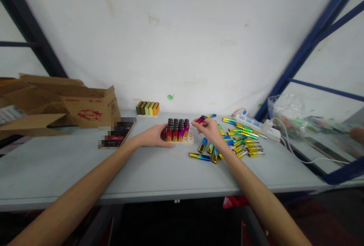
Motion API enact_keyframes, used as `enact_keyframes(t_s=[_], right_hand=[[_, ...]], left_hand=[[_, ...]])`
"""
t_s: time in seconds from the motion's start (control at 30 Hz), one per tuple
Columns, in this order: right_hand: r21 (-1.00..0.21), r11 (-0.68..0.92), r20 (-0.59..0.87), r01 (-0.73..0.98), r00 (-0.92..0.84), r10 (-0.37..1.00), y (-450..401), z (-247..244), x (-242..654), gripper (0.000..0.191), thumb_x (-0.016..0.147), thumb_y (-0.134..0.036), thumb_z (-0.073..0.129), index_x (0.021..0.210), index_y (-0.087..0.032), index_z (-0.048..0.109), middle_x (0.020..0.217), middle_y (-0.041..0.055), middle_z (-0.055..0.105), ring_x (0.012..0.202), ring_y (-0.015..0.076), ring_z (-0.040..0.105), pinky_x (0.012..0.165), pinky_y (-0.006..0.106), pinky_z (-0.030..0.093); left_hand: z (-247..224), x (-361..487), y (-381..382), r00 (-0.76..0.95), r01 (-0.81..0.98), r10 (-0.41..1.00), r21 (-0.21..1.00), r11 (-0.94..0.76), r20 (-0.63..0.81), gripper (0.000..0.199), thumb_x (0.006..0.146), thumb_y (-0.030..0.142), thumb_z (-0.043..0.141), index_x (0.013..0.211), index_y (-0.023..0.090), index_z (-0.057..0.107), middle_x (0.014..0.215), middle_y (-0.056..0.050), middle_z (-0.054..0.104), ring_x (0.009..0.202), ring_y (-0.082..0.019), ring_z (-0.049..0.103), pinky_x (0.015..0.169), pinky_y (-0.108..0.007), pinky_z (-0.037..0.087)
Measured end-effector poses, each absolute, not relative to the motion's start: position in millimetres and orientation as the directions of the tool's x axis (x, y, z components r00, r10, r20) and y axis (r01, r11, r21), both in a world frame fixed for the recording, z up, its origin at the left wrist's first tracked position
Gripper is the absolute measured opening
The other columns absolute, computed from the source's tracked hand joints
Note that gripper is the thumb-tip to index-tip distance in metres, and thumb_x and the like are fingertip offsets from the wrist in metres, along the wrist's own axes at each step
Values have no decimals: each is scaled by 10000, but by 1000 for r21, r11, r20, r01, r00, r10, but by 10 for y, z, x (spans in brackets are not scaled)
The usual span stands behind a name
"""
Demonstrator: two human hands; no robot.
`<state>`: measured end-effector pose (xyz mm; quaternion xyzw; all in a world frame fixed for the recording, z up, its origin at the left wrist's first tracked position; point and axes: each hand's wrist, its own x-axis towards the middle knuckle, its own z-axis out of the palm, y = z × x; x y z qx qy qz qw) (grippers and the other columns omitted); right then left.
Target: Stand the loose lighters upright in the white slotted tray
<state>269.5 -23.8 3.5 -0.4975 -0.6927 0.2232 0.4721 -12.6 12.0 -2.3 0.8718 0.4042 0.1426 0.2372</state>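
Several red-to-purple lighters (174, 134) with black tops stand upright in rows in a pale holder (191, 139), whose right end shows bare round holes. My left hand (156, 136) rests against the left side of this group, thumb at the front and fingers behind. Just right of the holder, my right hand (209, 128) pinches a dark purple lighter (201, 119), held tilted above the table. Loose metallic lighters (214, 155) in blue, yellow and green lie scattered beside and beyond the right wrist.
Behind, near the wall, a second holder carries green, yellow and orange lighters (147, 108). Open cardboard boxes (91, 105) and a partly pixelated dark device (118, 134) are at left. A white power strip (257, 126) with cables and plastic bags (287, 111) are at right. A blurred hand (356, 134) shows far right.
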Motion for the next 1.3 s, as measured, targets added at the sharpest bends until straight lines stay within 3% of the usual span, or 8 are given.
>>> enact_keyframes(t_s=[0.17,0.3,0.37,0.47,0.63,0.83,1.07,1.3], right_hand=[[-685,444,510,578,-55,859,-206,-12,2695,469,940,-603,524,791,-178,657,708,39,601,649,167,578,572,272,475],[-737,511,519,442,-114,847,-157,-66,2705,447,933,-605,534,884,-180,662,983,106,637,849,196,641,676,300,559],[-808,489,462,329,-161,872,-142,-92,2702,427,938,-587,534,1034,-184,637,924,76,654,780,176,653,697,313,567],[-876,422,384,233,-193,903,-134,-131,2686,431,950,-579,498,1157,-205,548,742,-16,600,588,128,575,584,271,516],[-883,318,309,345,-82,948,-158,-116,2663,432,928,-655,462,942,-232,549,634,-51,498,521,123,451,483,240,379],[-744,328,414,583,16,910,-250,-1,2636,606,899,-743,449,599,-219,402,542,-33,394,545,131,404,530,269,298],[-765,344,383,544,-45,923,-259,-53,2590,620,906,-723,446,553,-216,404,515,-31,351,532,126,363,512,268,254],[-737,324,436,593,52,899,-196,-71,2619,451,875,-509,496,545,-223,384,532,-33,296,534,125,353,512,274,222]], left_hand=[[-15,-122,110,624,658,781,511,-554,43,807,639,704,761,1209,163,579,1092,-97,727,908,-276,679,734,-316,488],[-22,-127,113,625,657,779,506,-559,49,817,641,708,756,1227,168,574,1125,-98,721,931,-283,674,735,-318,483],[-28,-129,118,628,650,776,511,-562,54,812,641,705,758,1228,176,571,1137,-94,719,942,-282,674,744,-316,486],[-34,-130,125,625,657,779,505,-559,49,806,641,710,758,1210,171,572,1136,-100,719,945,-286,675,745,-320,490],[-24,-125,120,623,658,780,505,-558,50,810,633,707,761,1211,170,578,1124,-96,726,946,-294,679,756,-330,495],[-13,-126,104,631,644,774,518,-562,55,793,653,695,757,1230,181,579,1156,-96,727,980,-299,687,773,-328,508],[0,-117,93,635,616,770,564,-550,57,796,646,665,778,1238,174,575,1173,-102,726,974,-287,694,815,-334,525],[-16,-126,110,627,617,776,562,-550,70,787,623,659,782,1218,179,594,1116,-85,739,940,-282,687,801,-338,529]])
